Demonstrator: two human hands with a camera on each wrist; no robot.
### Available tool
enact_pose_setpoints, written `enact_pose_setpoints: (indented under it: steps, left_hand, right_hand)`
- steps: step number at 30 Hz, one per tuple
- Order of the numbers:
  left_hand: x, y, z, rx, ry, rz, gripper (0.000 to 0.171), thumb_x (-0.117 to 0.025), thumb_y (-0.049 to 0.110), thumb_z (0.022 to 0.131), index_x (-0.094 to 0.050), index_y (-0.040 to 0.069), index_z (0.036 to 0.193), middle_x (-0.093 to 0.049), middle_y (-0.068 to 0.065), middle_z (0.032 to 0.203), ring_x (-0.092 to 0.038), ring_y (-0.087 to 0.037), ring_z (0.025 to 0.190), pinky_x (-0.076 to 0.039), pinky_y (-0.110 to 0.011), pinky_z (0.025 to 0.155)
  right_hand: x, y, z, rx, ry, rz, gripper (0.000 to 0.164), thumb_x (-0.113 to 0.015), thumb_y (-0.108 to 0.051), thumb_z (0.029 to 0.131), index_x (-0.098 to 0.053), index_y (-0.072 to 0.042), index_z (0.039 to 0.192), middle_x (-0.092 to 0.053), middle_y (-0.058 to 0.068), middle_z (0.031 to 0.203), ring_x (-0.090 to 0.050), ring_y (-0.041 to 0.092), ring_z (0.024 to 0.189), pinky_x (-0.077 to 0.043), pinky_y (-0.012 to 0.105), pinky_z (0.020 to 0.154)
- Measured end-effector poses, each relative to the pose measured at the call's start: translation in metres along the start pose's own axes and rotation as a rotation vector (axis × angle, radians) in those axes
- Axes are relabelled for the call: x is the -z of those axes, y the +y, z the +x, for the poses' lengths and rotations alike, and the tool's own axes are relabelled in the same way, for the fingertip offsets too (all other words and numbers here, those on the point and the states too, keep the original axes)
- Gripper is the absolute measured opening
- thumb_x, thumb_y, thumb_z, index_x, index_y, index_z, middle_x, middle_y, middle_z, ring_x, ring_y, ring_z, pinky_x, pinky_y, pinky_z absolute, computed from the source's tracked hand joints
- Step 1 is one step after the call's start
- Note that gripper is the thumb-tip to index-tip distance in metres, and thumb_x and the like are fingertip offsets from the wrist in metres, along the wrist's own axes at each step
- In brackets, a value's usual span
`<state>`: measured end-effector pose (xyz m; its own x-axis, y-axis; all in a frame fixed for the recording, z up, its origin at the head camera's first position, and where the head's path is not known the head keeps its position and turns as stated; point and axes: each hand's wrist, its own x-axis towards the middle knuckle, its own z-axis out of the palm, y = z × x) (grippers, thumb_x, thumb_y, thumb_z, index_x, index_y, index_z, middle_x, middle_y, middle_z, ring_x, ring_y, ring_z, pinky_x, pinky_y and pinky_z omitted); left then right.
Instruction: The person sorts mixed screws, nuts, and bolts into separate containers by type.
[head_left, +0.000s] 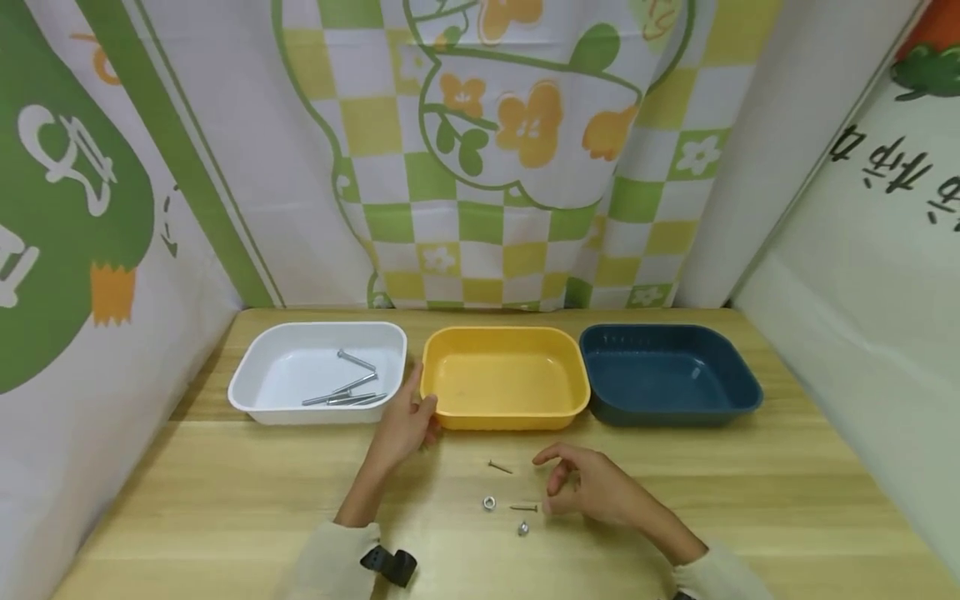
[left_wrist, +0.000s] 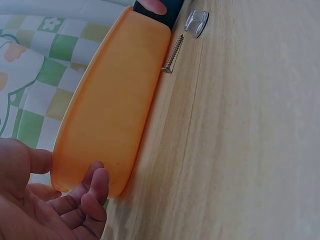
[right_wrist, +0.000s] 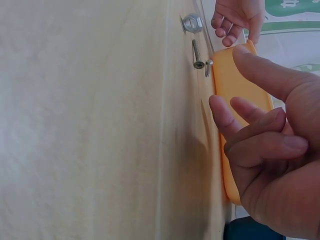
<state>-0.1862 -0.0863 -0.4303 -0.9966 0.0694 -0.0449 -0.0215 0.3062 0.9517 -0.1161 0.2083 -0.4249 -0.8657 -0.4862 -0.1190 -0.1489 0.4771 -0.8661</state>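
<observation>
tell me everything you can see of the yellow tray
The yellow tray is a shallow, slightly glossy rounded rectangle, apparently plastic, with sloping walls and a thin rim. It sits upright on the wood-grain table, between the white tray and the dark blue tray, apparently touching the latter. The left hand touches its left end.

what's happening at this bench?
A person's left hand holds the left end of the yellow bin. Their right hand hovers beside the loose screws and nuts, nothing visibly in it. Long bolts lie in the white bin.
</observation>
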Motion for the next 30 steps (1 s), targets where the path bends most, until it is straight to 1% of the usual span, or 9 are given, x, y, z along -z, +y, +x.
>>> enact_pose_setpoints:
  steps: [4, 7, 11, 15, 17, 20, 24, 30]
  left_hand:
    - [-0.003, -0.002, -0.004, 0.005, 0.001, -0.008, 0.064, -0.051, 0.008, 0.102, -0.024, 0.006, 0.159, -0.063, -0.016, 0.068, -0.058, -0.025, 0.051, -0.053, -0.038, 0.050]
    - [-0.004, -0.003, -0.004, 0.006, -0.008, -0.022, 0.064, -0.050, 0.007, 0.102, -0.023, 0.007, 0.160, -0.062, -0.016, 0.067, -0.059, -0.024, 0.051, -0.053, -0.037, 0.050]
    - [-0.003, -0.002, -0.002, -0.011, -0.017, -0.034, 0.064, -0.049, 0.007, 0.102, -0.021, 0.006, 0.160, -0.063, -0.015, 0.067, -0.059, -0.024, 0.052, -0.053, -0.037, 0.051]
    - [-0.002, -0.002, -0.001, -0.005, -0.009, -0.031, 0.064, -0.050, 0.006, 0.102, -0.022, 0.007, 0.160, -0.062, -0.014, 0.065, -0.058, -0.021, 0.050, -0.051, -0.034, 0.049]
    - [0.003, -0.002, -0.002, -0.002, -0.006, -0.015, 0.064, -0.050, 0.007, 0.102, -0.023, 0.007, 0.160, -0.062, -0.013, 0.064, -0.056, -0.020, 0.048, -0.049, -0.032, 0.048]
    - [0.005, 0.000, -0.001, -0.021, -0.004, -0.005, 0.063, -0.051, 0.008, 0.102, -0.024, 0.006, 0.159, -0.062, -0.012, 0.064, -0.056, -0.020, 0.048, -0.049, -0.032, 0.048]
    - [0.002, 0.000, -0.001, -0.038, -0.018, -0.022, 0.063, -0.051, 0.009, 0.102, -0.024, 0.006, 0.159, -0.062, -0.013, 0.065, -0.057, -0.022, 0.049, -0.051, -0.034, 0.048]
    - [-0.003, -0.003, -0.005, -0.025, -0.018, -0.055, 0.063, -0.051, 0.009, 0.102, -0.023, 0.007, 0.159, -0.061, -0.012, 0.064, -0.057, -0.021, 0.050, -0.052, -0.036, 0.048]
  right_hand:
    - [-0.004, 0.001, -0.004, -0.011, -0.024, 0.033, 0.049, -0.085, -0.011, 0.078, -0.063, -0.001, 0.121, -0.064, 0.006, 0.084, -0.053, 0.011, 0.061, -0.044, 0.023, 0.058]
    - [-0.008, 0.001, -0.005, -0.018, -0.023, 0.042, 0.048, -0.086, -0.011, 0.077, -0.064, -0.003, 0.119, -0.063, 0.004, 0.082, -0.051, 0.010, 0.059, -0.042, 0.023, 0.055]
    - [-0.014, 0.002, -0.004, -0.021, 0.010, 0.015, 0.045, -0.087, -0.011, 0.076, -0.065, -0.006, 0.115, -0.063, -0.001, 0.079, -0.053, 0.011, 0.063, -0.042, 0.024, 0.058]
    - [-0.019, 0.002, -0.002, -0.019, 0.029, -0.031, 0.042, -0.087, -0.012, 0.075, -0.066, -0.010, 0.112, -0.064, -0.005, 0.077, -0.056, 0.010, 0.068, -0.045, 0.024, 0.065]
    - [-0.025, 0.000, 0.000, -0.005, 0.038, -0.043, 0.042, -0.087, -0.011, 0.074, -0.067, -0.010, 0.110, -0.064, -0.006, 0.076, -0.057, 0.009, 0.069, -0.046, 0.024, 0.068]
    - [-0.028, -0.003, 0.001, 0.008, 0.061, -0.074, 0.039, -0.087, -0.010, 0.074, -0.068, -0.012, 0.107, -0.063, -0.008, 0.075, -0.057, 0.008, 0.069, -0.046, 0.026, 0.070]
    - [-0.027, -0.005, -0.001, 0.010, 0.072, -0.104, 0.034, -0.087, -0.011, 0.074, -0.069, -0.013, 0.103, -0.062, -0.010, 0.074, -0.056, 0.008, 0.071, -0.046, 0.027, 0.072]
    - [-0.027, -0.004, -0.005, 0.028, 0.054, -0.093, 0.028, -0.088, -0.013, 0.074, -0.070, -0.014, 0.095, -0.060, -0.011, 0.072, -0.054, 0.006, 0.069, -0.045, 0.026, 0.068]
